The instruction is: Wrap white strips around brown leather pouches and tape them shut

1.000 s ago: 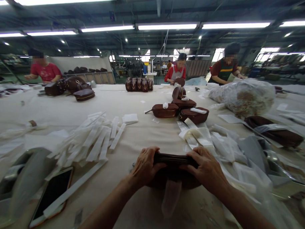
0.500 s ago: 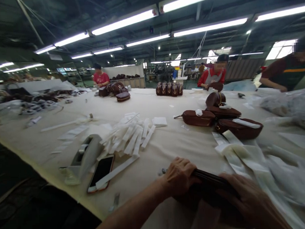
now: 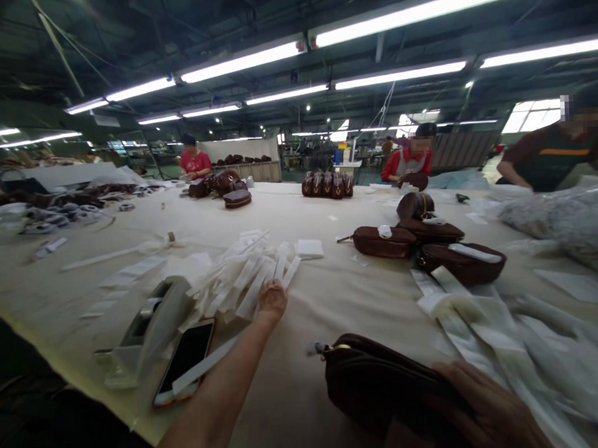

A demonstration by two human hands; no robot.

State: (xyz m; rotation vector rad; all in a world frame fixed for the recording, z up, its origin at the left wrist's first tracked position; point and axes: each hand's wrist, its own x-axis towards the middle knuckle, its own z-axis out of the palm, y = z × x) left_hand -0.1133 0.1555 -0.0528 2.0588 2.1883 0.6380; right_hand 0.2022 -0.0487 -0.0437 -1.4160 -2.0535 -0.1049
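White strips (image 3: 246,278) lay at and forward-left of the left hand (image 3: 273,300), the nearer hand, long axes mostly running away and rightward. Its fingers were curled; grip was indeterminable. The brown pouch (image 3: 363,382) slanted near-right, its right end gripped by the partly closed right hand (image 3: 486,400). No writing was legible.

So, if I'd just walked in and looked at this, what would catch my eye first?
Probably the dark brown bag in the lower right foreground, held by the right hand. Next comes the heap of white strips left of centre, with the left hand at its near right edge. Overhead, bright tube lights cut across the dark ceiling.
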